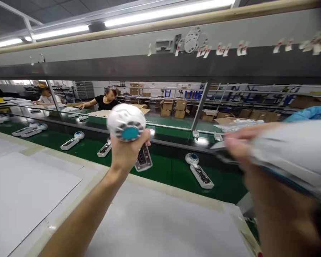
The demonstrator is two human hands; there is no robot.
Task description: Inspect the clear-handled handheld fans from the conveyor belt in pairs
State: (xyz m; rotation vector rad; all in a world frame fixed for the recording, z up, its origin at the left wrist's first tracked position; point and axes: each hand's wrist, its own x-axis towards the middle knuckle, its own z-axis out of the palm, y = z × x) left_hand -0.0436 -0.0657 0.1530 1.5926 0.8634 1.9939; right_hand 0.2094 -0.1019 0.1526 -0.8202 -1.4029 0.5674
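Observation:
My left hand (128,151) holds up a white handheld fan unit (127,123) with a round head, a teal centre and an open handle showing its circuit board, above the green conveyor belt (166,171). My right hand (246,150) is close to the camera and blurred, gripping a large white part with a teal edge (294,157). More fan units lie on the belt, one (199,171) just right of my left hand.
Other fan units (71,141) lie along the belt to the left. A white worktop (32,192) runs in front of me. Across the line a person in black (104,101) and another person (45,96) work. Cardboard boxes (176,107) stand behind. A grey overhead rail (160,57) spans above.

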